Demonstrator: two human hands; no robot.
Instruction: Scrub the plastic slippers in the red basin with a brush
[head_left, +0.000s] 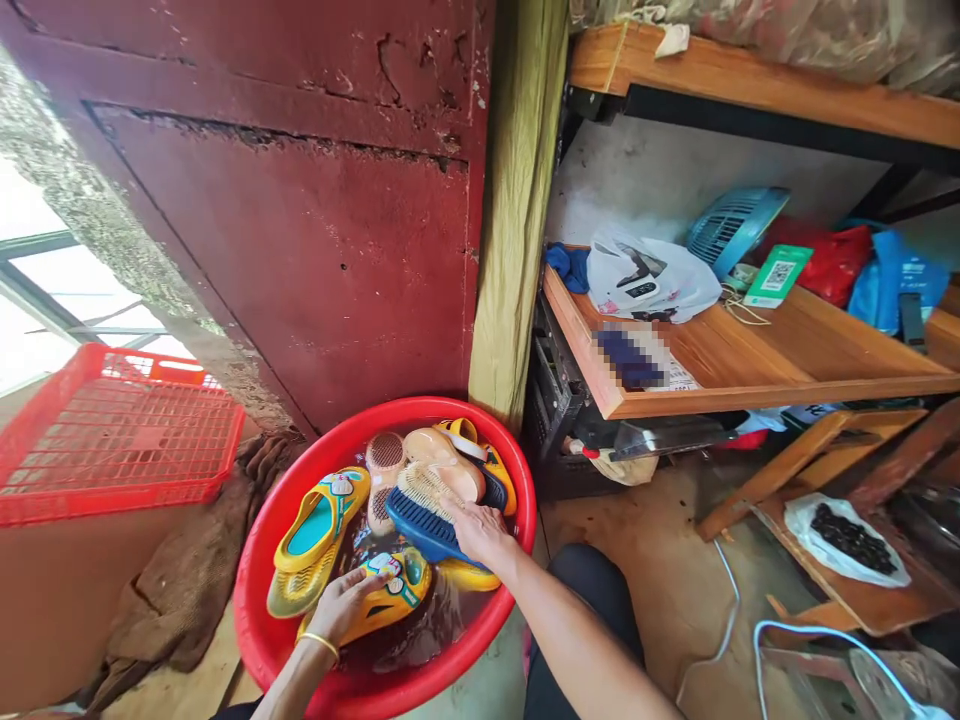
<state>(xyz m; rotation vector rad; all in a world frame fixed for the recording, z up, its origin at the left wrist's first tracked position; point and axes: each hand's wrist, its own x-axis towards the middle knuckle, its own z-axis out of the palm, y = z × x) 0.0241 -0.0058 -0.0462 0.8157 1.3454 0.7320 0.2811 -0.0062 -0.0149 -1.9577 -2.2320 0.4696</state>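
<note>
A round red basin holds murky water and several shoes. My left hand has its fingers closed on a yellow clog with a cartoon figure, low in the basin. Over the basin's right half, my right hand is on a blue sandal; a pale bristly brush lies against its upper side, partly behind the fingers. A yellow clog with a teal inside leans at the left. Beige shoes and a yellow-and-dark shoe are at the back.
A red plastic crate stands at the left beside a brown cloth. Behind the basin rises a dark red door. A wooden shelf with bags and a blue fan is at the right, above a low wooden stool.
</note>
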